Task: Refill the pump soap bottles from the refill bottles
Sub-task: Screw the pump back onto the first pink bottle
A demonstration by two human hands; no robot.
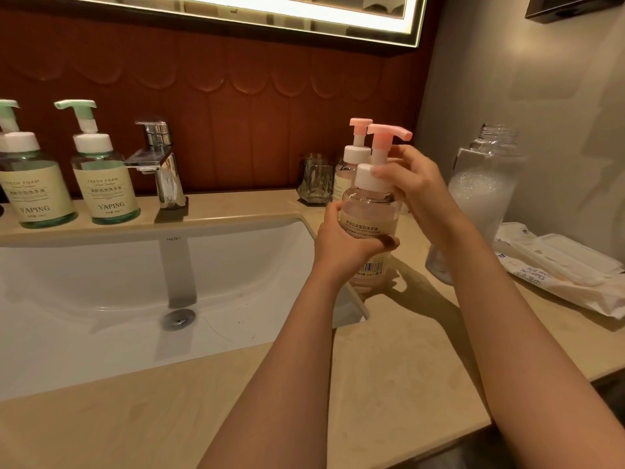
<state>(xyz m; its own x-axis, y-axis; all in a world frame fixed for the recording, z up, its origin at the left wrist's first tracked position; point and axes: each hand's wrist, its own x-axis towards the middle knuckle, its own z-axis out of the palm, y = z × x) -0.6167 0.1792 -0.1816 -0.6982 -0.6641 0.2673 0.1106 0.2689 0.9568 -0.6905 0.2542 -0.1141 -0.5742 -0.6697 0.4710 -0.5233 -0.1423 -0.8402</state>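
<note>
A pink pump bottle (pixel 368 211) with a white collar and pink pump head stands on the counter to the right of the sink. My left hand (pixel 341 238) grips its clear body around the label. My right hand (pixel 411 181) curls round the white collar at its neck. A second pink pump bottle (pixel 351 157) stands just behind it. An uncapped clear refill bottle (pixel 480 191), partly filled with foamy white liquid, stands to the right near the wall. Two green pump bottles (pixel 105 170) (pixel 30 177) stand at the left behind the sink.
A white sink (pixel 101 282) fills the left, with a chrome tap (pixel 162 160) behind it. A glass tumbler (pixel 316 179) stands at the back of the beige counter (pixel 389 367). A pack of wet wipes (pixel 568 272) lies at the far right by the wall.
</note>
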